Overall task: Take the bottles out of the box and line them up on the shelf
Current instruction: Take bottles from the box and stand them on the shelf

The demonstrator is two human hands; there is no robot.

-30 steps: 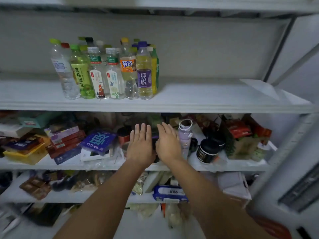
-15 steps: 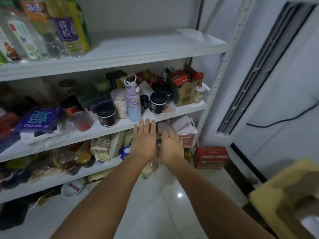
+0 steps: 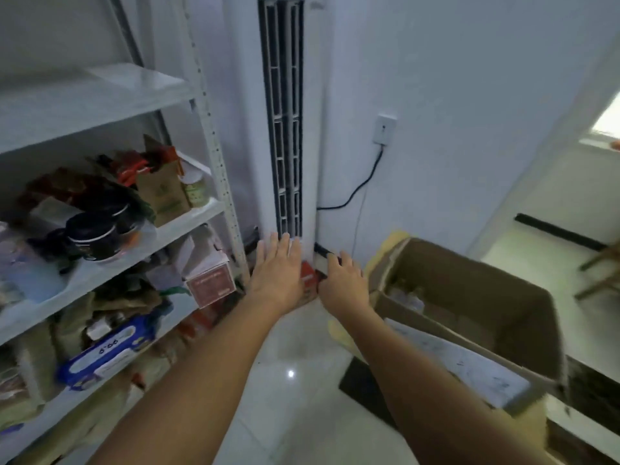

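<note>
I am seeing the shelf point(image 3: 84, 105) standing at the left, my left hand point(image 3: 278, 268) reaching out flat with fingers together, my right hand point(image 3: 345, 281) hanging relaxed and empty, just beside the open box point(image 3: 496, 283), its contents blurred.

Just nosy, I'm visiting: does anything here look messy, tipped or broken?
Nothing spilled or broken shows. The lower shelves are heaped untidily, and a red-labelled carton sits tilted near the shelf post. The cardboard box stands open.
</note>
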